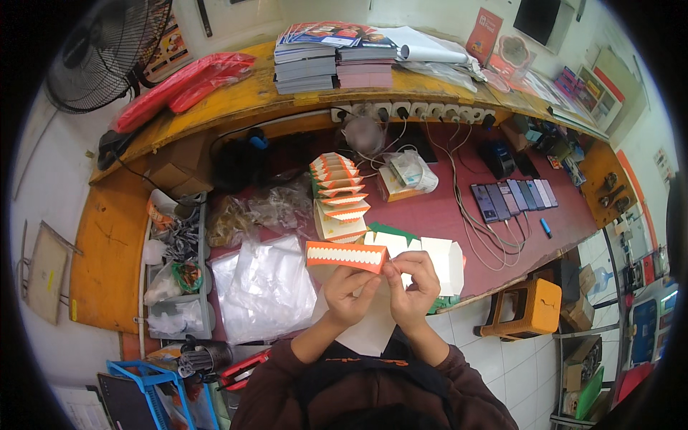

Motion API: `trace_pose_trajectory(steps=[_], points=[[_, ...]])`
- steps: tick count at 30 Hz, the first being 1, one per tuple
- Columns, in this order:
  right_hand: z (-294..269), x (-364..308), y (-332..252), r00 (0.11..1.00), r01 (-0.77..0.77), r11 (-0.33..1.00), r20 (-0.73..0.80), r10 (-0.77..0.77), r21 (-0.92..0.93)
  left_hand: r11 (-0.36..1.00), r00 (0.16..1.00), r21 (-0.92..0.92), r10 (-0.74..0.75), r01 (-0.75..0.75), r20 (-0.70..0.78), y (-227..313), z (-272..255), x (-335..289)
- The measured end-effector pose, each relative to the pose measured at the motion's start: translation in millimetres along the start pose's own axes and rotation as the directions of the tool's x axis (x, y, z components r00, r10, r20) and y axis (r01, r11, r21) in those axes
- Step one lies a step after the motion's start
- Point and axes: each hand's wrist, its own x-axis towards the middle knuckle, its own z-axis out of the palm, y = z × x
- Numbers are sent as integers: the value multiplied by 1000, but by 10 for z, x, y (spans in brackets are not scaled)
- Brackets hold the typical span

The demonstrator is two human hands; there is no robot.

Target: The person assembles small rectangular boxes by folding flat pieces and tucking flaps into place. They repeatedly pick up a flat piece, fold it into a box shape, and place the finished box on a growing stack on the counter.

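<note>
Close to my body, at the table's front edge, I hold an orange and white folding carton (345, 256) with a scalloped white band along its orange side. My left hand (348, 295) grips its lower edge with curled fingers. At the carton's right end, the fingers of my right hand (411, 287) pinch a corner; the fingertips partly hide it. A white panel hangs below between my wrists. Just beyond stands a row of similar orange and white cartons (341, 201), nested together. Flat white and green carton blanks (443, 265) lie to the right of my right hand.
Clear plastic bags (261, 290) lie left of my hands, beside a grey bin (203, 279) of small packets. Several phones (512, 197) with cables lie at the right. Stacked booklets (304, 68) sit on the raised shelf. An orange stool (527, 309) stands on the floor at right.
</note>
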Motion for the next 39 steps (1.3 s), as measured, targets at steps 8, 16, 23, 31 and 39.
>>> trace_pose_trajectory(steps=[8, 16, 23, 31, 39], points=[[-23, -77, -76, 951, 190, 957, 282, -124, -219, 855, 930, -374, -359, 359, 72, -47, -120, 3], [-20, -198, 100, 949, 223, 891, 296, -106, -396, 699, 854, -620, -512, 356, -87, -133, -72, 65], [-243, 5, 291, 997, 71, 923, 7, -73, -379, 215, 733, -914, -670, 344, 118, -333, -193, 122], [-173, -54, 188, 986, 58, 910, 165, 11, -410, 677, 815, -521, -576, 521, 66, -283, 135, -41], [-103, -72, 116, 998, -6, 962, 59, 23, -274, 965, 996, 248, -92, 89, -3, -306, 224, -317]])
